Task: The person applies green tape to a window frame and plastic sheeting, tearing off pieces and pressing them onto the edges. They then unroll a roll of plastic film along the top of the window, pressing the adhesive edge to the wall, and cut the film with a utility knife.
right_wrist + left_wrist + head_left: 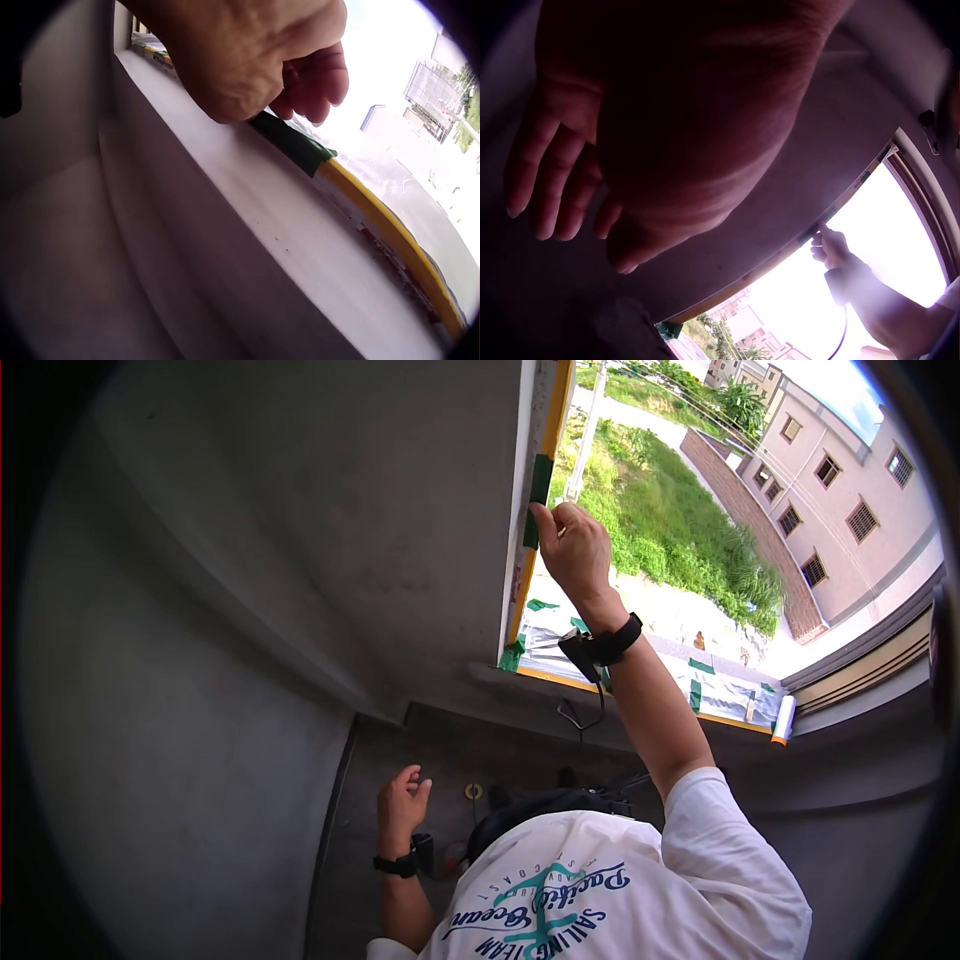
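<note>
My right hand (577,550) is raised to the side edge of the window opening, its fingers curled and its thumb pressing on a strip of green tape (540,480). In the right wrist view that green tape (296,144) lies over a yellow strip (382,217) along the edge of clear plastic film (397,176), with the fingers bent on the film side. My left hand (403,800) hangs low on the other side with loosely bent fingers, holding nothing. The left wrist view shows its palm (697,127) dark and close.
Plastic film (545,645) with green tape pieces covers the sill. A white roll with an orange end (784,720) stands at the sill's right corner. Grey wall (300,560) fills the left side. On the floor lies a small ring-shaped roll (473,791).
</note>
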### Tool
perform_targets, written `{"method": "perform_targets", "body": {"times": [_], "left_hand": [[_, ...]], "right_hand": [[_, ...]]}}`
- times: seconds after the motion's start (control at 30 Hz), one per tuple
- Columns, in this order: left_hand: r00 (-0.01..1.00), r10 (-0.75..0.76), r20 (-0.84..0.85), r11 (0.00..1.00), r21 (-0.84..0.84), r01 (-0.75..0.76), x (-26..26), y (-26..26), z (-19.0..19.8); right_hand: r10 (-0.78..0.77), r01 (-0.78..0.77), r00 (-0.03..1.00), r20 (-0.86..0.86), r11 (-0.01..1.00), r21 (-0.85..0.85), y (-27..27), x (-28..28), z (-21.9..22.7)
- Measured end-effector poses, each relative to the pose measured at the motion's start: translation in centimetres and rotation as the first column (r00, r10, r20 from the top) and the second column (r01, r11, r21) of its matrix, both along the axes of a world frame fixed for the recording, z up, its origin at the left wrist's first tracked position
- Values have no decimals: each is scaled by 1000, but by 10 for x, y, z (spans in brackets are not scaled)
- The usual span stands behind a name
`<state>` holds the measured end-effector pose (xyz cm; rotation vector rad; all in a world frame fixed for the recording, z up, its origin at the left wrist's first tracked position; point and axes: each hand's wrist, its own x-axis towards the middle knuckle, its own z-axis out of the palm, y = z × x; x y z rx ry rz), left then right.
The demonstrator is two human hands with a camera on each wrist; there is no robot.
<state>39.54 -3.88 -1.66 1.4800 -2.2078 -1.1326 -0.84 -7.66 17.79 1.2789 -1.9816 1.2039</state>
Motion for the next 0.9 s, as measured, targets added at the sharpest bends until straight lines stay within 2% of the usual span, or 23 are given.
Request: {"method": "perform_targets", "body": {"times": [0.2, 0.4, 0.5, 0.53, 0.57, 0.63, 0.73, 0.77, 0.83, 0.9], "left_hand": [[1000, 1, 9, 1000, -30, -1, 1, 0, 1], [1000, -25, 18, 994, -106, 27, -13, 0, 30], [996, -84, 22, 988, -127, 86, -27, 1, 49], [995, -92, 33, 987, -130, 96, -33, 3, 54], [993, -116, 25, 978, -169, 118, -40, 4, 60], [989, -148, 27, 968, -201, 150, -55, 1, 67], [932, -343, -118, 909, -290, 298, -85, 0, 80], [934, -342, -106, 913, -275, 303, -99, 1, 87], [896, -436, 81, 835, -334, 437, -130, -3, 100], [918, -390, 68, 844, -373, 386, -172, -6, 110]], "right_hand": [[13, -18, 992, 122, 999, 39, 2, 3, -31], [49, -65, 968, 246, 996, 57, 9, 6, -45], [65, -67, 981, 182, 998, 8, 10, 4, -53], [57, -75, 977, 206, 994, 78, 17, 4, -55], [51, -68, 975, 216, 995, 74, 26, 3, -59], [173, -208, 942, 286, 974, 94, 56, -2, -64], [250, -299, 933, 260, 939, 168, 113, -35, -87], [255, -345, 898, 360, 914, 214, 134, -45, -91], [221, -368, 830, 513, 907, 205, 171, -60, -102], [56, -324, 828, 558, 860, 394, 205, -71, -95]]}}
